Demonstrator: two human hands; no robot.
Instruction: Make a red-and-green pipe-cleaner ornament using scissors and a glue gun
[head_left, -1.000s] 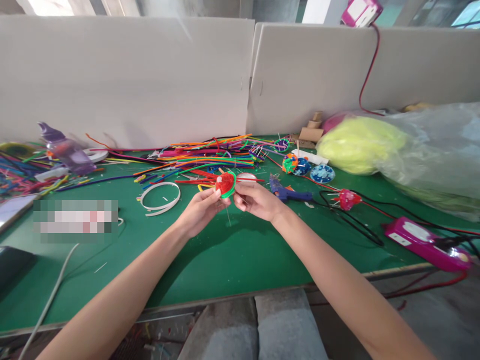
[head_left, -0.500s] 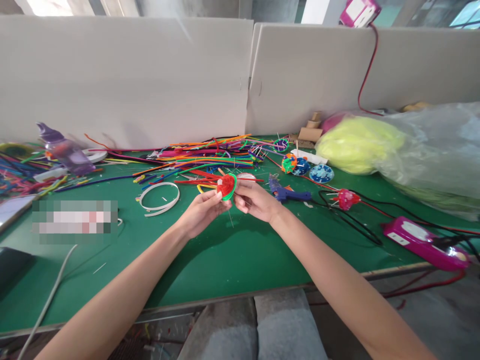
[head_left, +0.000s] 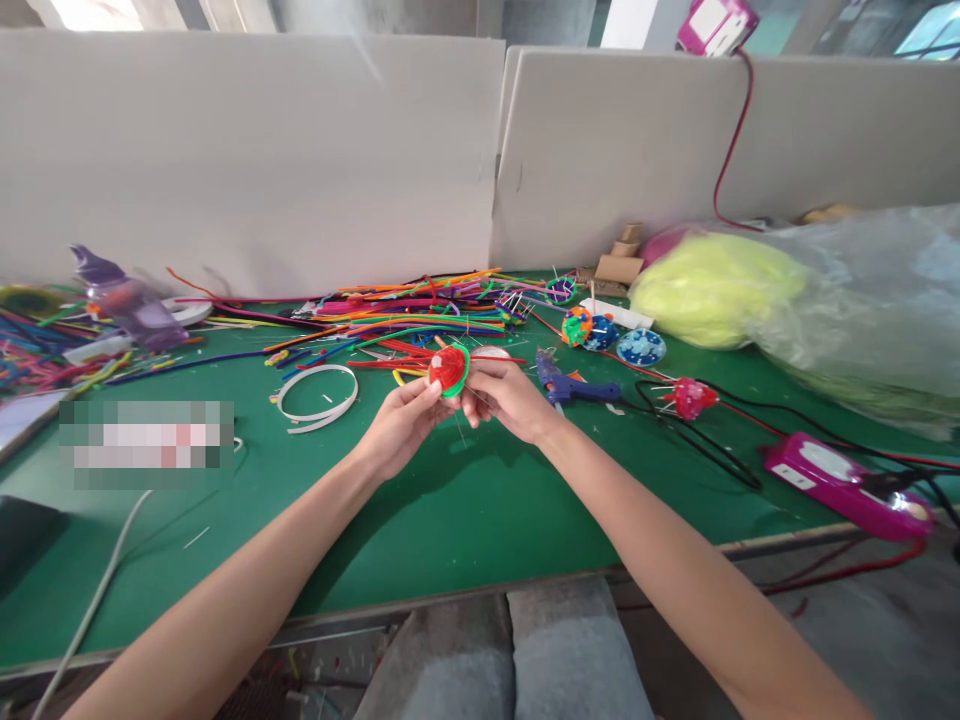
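My left hand (head_left: pixel 409 420) pinches a small red fuzzy dome (head_left: pixel 448 368) with a green pipe-cleaner rim and a pale patch on its side. The dome is held tilted above the table, its rim turned toward my right hand (head_left: pixel 504 396). Thumb and fingers of that hand are closed at the green rim; what exactly they pinch there is partly hidden. A thin pale strand hangs below the dome. Just behind lie red pipe cleaners (head_left: pixel 382 362) and a white round roll (head_left: pixel 491 353). A blue glue gun (head_left: pixel 581 387) rests to the right of my right hand.
Bundled coloured pipe cleaners (head_left: pixel 420 312) lie along the partition. Blue spotted domes (head_left: pixel 641 346) and a red piece with white sticks (head_left: pixel 691 398) sit right. A magenta power strip (head_left: pixel 847 485), black cable, plastic bag (head_left: pixel 862 320), white coil (head_left: pixel 319 398) and purple bottle (head_left: pixel 135 305) surround the workspace.
The dome has turned slightly and shifted a little left, showing its pale patch more. My right fingers have moved slightly along the green rim.
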